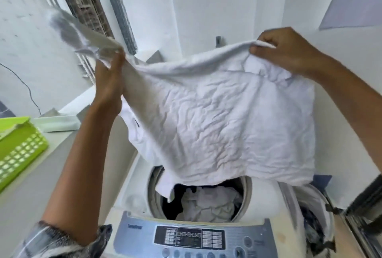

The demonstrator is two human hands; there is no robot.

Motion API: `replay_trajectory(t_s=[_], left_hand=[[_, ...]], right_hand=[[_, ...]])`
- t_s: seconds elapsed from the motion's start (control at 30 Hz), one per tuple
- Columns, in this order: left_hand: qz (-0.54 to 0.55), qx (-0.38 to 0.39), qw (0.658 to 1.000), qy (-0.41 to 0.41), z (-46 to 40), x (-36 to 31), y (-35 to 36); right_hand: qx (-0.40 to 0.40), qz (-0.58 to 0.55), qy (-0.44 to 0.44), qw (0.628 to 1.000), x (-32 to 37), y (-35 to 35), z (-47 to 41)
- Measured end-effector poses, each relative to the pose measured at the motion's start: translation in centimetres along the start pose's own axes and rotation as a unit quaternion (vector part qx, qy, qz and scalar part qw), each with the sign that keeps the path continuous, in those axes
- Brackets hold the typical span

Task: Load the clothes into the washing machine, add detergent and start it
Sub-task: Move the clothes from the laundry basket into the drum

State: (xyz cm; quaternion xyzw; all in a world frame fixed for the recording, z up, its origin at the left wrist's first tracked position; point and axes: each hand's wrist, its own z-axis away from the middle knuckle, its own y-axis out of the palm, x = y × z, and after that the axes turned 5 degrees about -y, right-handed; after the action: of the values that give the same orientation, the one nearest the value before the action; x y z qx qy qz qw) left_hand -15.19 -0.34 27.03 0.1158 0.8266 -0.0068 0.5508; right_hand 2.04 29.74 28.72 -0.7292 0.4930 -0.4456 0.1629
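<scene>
A crumpled white garment (223, 117) hangs spread out above the open top-loading washing machine (262, 202). My left hand (109, 84) grips its left edge, where a blurred sleeve trails up and left. My right hand (289, 51) pinches its upper right edge. The garment's lower hem dangles over the drum opening. Inside the drum lie white clothes (208, 202) and something dark. The machine's blue-grey control panel (192, 237) with buttons and a display faces me at the bottom.
A green plastic basket (18, 152) stands on the grey counter (41, 175) at left. A laundry bag or basket with dark clothes (316, 224) sits right of the machine. White walls close in behind, with a window grille (86, 5) at upper left.
</scene>
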Motion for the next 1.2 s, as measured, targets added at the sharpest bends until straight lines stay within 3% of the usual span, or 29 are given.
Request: replay_trajectory(t_s=[0.1, 0.2, 0.27, 0.37, 0.5, 0.63, 0.73, 0.83, 0.93, 1.1, 1.2], left_hand=[[-0.065, 0.018, 0.997, 0.047, -0.4, -0.2, 0.2], [-0.162, 0.029, 0.979, 0.117, 0.2, 0.0, 1.2], [-0.229, 0.044, 0.954, 0.187, 1.2, 0.3, 2.2], [-0.272, 0.094, 0.934, 0.212, 3.1, 1.5, 3.9], [-0.198, 0.138, 0.947, 0.212, 4.4, 3.0, 2.9], [-0.035, 0.18, 0.972, 0.148, 5.4, 4.1, 1.7], [0.004, 0.135, 0.991, -0.011, 5.1, 6.3, 1.4], [-0.058, 0.23, 0.953, -0.187, 5.5, 9.1, 0.6], [-0.199, 0.364, 0.887, -0.203, 7.4, 11.2, 0.6], [-0.286, 0.4, 0.835, -0.249, 9.1, 12.1, 2.8], [-0.318, 0.377, 0.841, -0.224, 10.1, 12.1, 3.4]], right_hand=[[0.125, 0.001, 0.016, 0.992, 2.6, 2.8, -0.4], [0.175, -0.173, 0.02, 0.969, 6.7, 5.4, -0.9], [0.195, -0.303, 0.041, 0.932, 9.6, 7.1, -1.5], [0.166, -0.351, 0.024, 0.921, 12.5, 10.0, -2.1], [0.052, -0.416, 0.034, 0.907, 13.0, 11.5, -2.4], [0.047, -0.48, 0.036, 0.875, 12.7, 10.9, -3.0], [0.086, -0.519, 0.057, 0.849, 12.7, 9.9, -3.2], [0.118, -0.571, 0.068, 0.809, 12.0, 8.9, -3.0], [0.125, -0.621, 0.063, 0.771, 11.3, 8.4, -2.8], [0.152, -0.679, 0.07, 0.715, 10.8, 7.9, -2.3], [0.152, -0.692, 0.061, 0.703, 10.8, 7.4, -1.8]])
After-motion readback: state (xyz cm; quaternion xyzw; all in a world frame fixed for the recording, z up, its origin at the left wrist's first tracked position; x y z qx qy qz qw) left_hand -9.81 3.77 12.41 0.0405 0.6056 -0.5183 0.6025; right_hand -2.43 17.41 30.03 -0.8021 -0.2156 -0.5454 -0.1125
